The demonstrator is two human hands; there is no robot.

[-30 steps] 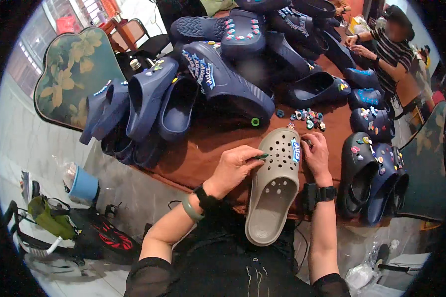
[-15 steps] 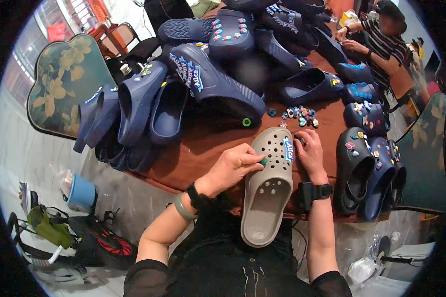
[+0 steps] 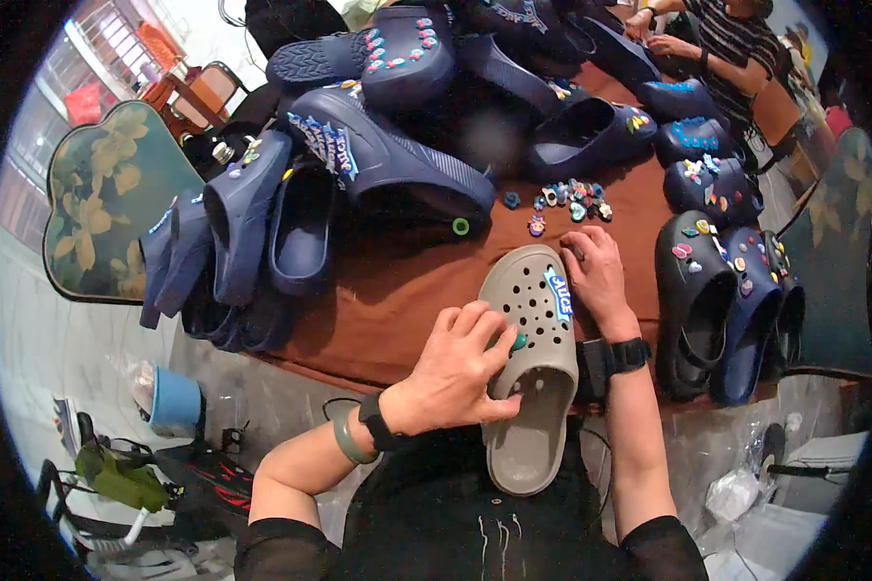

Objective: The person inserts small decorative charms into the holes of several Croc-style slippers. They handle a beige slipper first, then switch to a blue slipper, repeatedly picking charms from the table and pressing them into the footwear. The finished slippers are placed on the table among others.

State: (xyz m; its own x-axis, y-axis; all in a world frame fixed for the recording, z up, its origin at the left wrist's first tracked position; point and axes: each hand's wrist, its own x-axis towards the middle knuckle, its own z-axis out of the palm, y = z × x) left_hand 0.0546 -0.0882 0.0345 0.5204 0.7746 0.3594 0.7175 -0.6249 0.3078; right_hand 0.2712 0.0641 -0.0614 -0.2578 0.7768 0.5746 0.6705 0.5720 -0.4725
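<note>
A taupe clog with a hole-dotted upper lies toe-away before me, its heel end over my lap. On the right side of its upper sits a blue and white lettered charm. Lower down, a small green charm rests at the holes beside the fingertips of my left hand. That hand is spread over the clog's left side, thumb near the foot opening. Along the toe's right edge, my right hand has curled fingers, with a small dark thing showing by the thumb that I cannot make out.
Loose charms lie beyond the toe on the brown cloth, with a green ring farther left. Navy clogs are heaped at the back and left. Decorated clogs line the right. A person works at the far right.
My left fingers have parted from their pinch on the green charm, which stays on the clog. The thumb has dropped toward the foot opening. My right hand has slid slightly toward the toe.
</note>
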